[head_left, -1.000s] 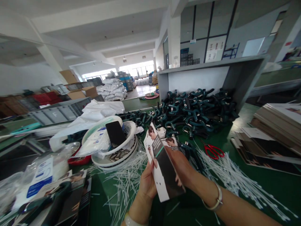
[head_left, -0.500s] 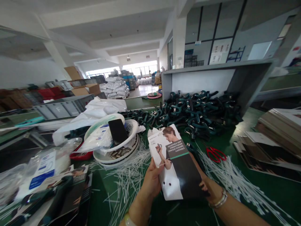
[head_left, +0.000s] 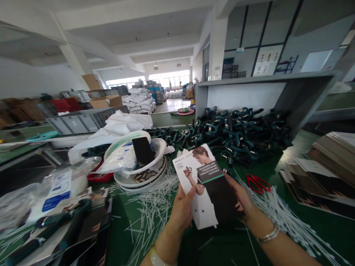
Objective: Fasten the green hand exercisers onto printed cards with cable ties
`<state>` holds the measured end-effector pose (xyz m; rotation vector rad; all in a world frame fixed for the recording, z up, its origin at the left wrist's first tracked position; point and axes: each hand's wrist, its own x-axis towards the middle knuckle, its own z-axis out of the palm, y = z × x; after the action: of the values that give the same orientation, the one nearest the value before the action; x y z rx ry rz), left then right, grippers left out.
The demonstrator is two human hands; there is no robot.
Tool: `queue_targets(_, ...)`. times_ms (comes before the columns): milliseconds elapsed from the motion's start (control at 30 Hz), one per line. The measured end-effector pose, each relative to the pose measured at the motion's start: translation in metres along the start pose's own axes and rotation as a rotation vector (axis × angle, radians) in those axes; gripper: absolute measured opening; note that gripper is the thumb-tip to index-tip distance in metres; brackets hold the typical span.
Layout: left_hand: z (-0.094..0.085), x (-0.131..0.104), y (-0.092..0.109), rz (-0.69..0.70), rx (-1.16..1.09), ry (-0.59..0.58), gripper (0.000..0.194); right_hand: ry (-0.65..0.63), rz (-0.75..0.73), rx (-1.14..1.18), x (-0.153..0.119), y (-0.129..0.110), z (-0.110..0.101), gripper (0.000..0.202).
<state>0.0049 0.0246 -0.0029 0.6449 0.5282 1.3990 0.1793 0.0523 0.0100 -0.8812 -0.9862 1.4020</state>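
A printed cardboard packaging card [head_left: 206, 184] for an adjustable grip strengthener is held up between my two hands, its front tilted toward me. My left hand [head_left: 181, 207] is closed on its left edge, with the thumb across the front. On the opposite edge, my right hand [head_left: 244, 197] grips the card, its fingers partly hidden behind it. Two small holes show low on the card's white part. Beyond the card lies a heap of dark green hand grips [head_left: 230, 133]. White plastic cable ties [head_left: 288, 221] are spread to the right of my right hand, and more ties [head_left: 152, 203] lie left of my left hand.
Red scissors [head_left: 258, 184] lie right of the card. Stacked cards [head_left: 327, 184] stand far right. White bowls [head_left: 119, 184] with metal parts and a black phone [head_left: 142, 151] are at left. A packaged hand grip [head_left: 50, 225] rests on cards front left. A grey bin [head_left: 302, 107] stands behind the heap.
The card has tipped back slightly, and its lower edge sits higher. My right hand has shifted up along the right edge. The whole view has swung a little to the left.
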Motion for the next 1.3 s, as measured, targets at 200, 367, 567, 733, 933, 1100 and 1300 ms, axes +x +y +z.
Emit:
queue_targets(200, 0.002, 0.000, 0.000, -0.076, 0.110, 0.013, 0.065, -0.141, -0.707, -1.319, -0.007, -0.044, 0.018, 0.026)
queue_targets(367, 0.003, -0.001, 0.000, -0.127, 0.130, 0.010, 0.064, -0.267, -0.800, -1.532, -0.002, -0.038, 0.036, 0.020)
queue_targets(567, -0.005, 0.002, 0.003, -0.165, 0.146, 0.029, 0.067, -0.094, -0.747, -1.245, 0.024, -0.052, 0.027, 0.026)
queue_targets(733, -0.014, 0.012, 0.017, -0.113, 0.149, 0.196, 0.068, -0.011, -0.249, -1.575, 0.016, -0.071, -0.027, 0.028)
queue_targets(933, -0.022, 0.024, 0.025, -0.205, 0.340, 0.193, 0.070, -0.362, 0.160, -1.888, -0.035, -0.035, -0.052, 0.017)
queue_targets(1100, -0.034, 0.028, 0.027, -0.067, 0.664, 0.262, 0.060, -0.281, 0.165, -1.949, -0.051, -0.017, -0.038, 0.017)
queue_targets(1300, -0.042, 0.018, 0.024, -0.118, 0.711, 0.195, 0.062, -0.211, 0.227, -1.942, -0.046, -0.020, -0.056, 0.017)
